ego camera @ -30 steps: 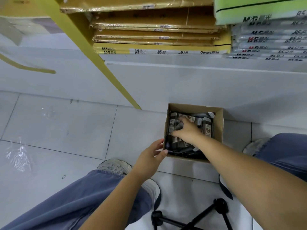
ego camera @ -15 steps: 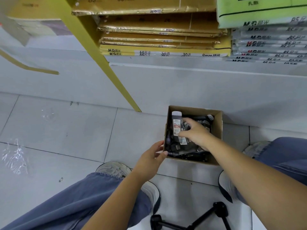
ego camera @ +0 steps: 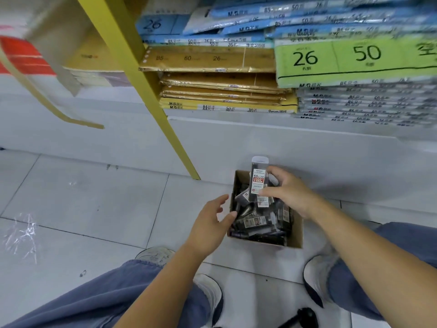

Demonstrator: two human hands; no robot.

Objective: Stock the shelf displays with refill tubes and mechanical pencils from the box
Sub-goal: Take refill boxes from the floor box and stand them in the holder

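Head camera, looking down at a cardboard box [ego camera: 297,233] on white floor tiles, lower centre of the frame. My right hand [ego camera: 292,196] pinches one refill tube [ego camera: 259,179] between thumb and fingers, holding it upright just above the box's far left corner. The tube has a pale cap; its label reads "0.5" with "100" on a red band. Below it, more dark tubes [ego camera: 256,221] lie jumbled inside the box. My left hand [ego camera: 210,227] is spread and holds nothing, at the box's left wall. Across the top of the frame, stacked paper packs show "M&G". A green pack [ego camera: 343,63] reads "26" and "50", a brown pack [ego camera: 208,59] "B5 60 26", and a yellow pack [ego camera: 227,106] "A4", "30", "9mm".
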